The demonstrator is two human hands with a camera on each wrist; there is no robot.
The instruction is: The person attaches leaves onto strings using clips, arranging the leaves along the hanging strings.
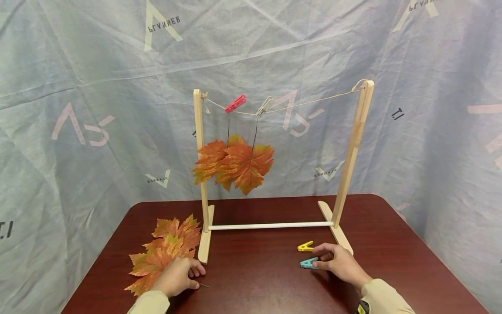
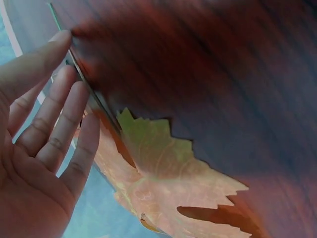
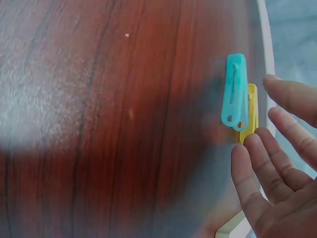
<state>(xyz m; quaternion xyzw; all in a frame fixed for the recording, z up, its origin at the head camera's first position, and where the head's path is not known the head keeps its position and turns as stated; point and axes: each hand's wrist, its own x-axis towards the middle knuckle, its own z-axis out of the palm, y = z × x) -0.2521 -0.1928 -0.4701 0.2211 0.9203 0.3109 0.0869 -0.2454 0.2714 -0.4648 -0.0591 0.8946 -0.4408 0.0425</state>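
Note:
My left hand (image 1: 178,275) is over the near end of orange maple leaves (image 1: 164,250) lying at the table's left. In the left wrist view my thumb tip overlaps the thin stem (image 2: 96,94) of a leaf (image 2: 158,173), with fairly straight fingers alongside. A gap shows between thumb and fingers. At the right, my right hand (image 1: 340,264) reaches around a turquoise clothespin (image 1: 308,263), thumb beside it. The right wrist view shows those fingers spread, fingertips just short of the turquoise clothespin (image 3: 234,94). Right behind lies a yellow clothespin (image 1: 305,247), below my index finger.
A wooden frame (image 1: 354,148) stands on the dark red table (image 1: 251,270), a string (image 1: 313,102) sagging between its posts. Pink (image 1: 235,104) and white clothespins (image 1: 264,106) on the string hold two hanging maple leaves (image 1: 247,163). A white bar (image 1: 270,226) joins the feet.

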